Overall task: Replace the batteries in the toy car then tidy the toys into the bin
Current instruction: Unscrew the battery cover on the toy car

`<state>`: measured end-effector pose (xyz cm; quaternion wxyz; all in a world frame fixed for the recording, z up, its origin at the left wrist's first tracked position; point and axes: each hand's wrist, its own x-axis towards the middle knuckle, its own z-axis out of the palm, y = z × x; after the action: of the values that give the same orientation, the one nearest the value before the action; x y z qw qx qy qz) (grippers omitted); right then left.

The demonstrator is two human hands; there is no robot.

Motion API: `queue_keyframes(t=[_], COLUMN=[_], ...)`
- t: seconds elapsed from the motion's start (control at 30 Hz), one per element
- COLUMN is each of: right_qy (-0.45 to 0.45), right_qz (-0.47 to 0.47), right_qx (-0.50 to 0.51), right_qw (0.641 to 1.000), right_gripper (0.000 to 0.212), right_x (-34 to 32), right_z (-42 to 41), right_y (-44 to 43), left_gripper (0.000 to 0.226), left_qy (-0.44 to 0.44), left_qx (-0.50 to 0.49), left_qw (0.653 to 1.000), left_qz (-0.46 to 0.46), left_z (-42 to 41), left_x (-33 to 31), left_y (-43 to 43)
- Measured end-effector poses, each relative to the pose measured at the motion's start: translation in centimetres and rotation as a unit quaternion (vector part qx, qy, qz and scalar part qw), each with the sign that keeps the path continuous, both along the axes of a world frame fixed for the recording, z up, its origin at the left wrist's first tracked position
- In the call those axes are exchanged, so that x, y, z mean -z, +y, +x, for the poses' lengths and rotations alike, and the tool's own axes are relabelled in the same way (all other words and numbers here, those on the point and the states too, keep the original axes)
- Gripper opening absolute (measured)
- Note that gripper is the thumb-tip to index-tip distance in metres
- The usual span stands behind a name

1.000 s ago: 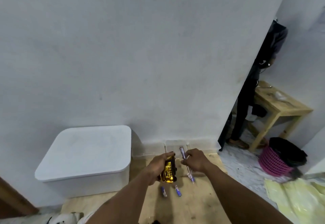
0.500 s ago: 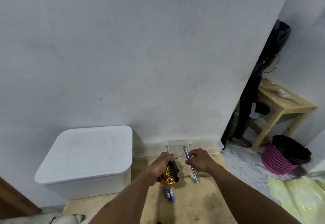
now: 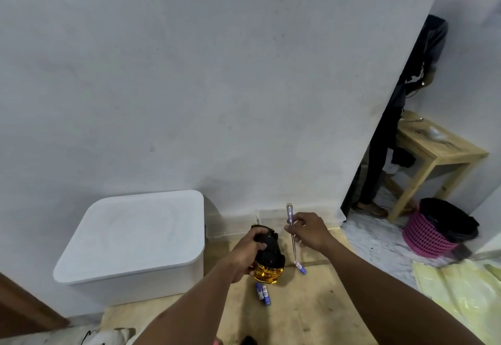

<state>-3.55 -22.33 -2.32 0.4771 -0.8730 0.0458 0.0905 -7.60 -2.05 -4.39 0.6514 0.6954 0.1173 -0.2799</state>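
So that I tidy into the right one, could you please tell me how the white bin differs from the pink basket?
The white bin is boxy and solid-walled; the pink basket is round and latticed. The white bin is lidded shut; the pink basket is open, lined in black. Both are containers.

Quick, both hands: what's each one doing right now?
Left hand: gripping the toy car.
Right hand: pinching the screwdriver.
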Motion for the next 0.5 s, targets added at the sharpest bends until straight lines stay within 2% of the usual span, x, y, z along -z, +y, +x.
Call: queue_keyframes(t=[0.2,0.3,0.5], right_qy=[-0.041,-0.047,-0.067], right_qz=[0.101,0.108,0.136], right_qx=[0.046,0.04,0.034], right_qw=[0.993,0.992,0.988], right_gripper=[0.016,0.016,0.016], right_x=[-1.6,-2.0,-2.4], right_z=[0.5,0.5,0.2], right_y=[0.8,1.3,2.2], left_gripper=[0.037,0.027,0.028], left_qy=[-0.013,-0.044,-0.071], left_qx=[0.0,-0.011,0.002], left_qw=[1.0,0.998,0.996], left_qz=[0.015,0.031,0.056], left_z=[-0.3,-0.2,-0.3], left_x=[-0.8,-0.5,0.2], left_y=[-0.2,-0.3,0.0])
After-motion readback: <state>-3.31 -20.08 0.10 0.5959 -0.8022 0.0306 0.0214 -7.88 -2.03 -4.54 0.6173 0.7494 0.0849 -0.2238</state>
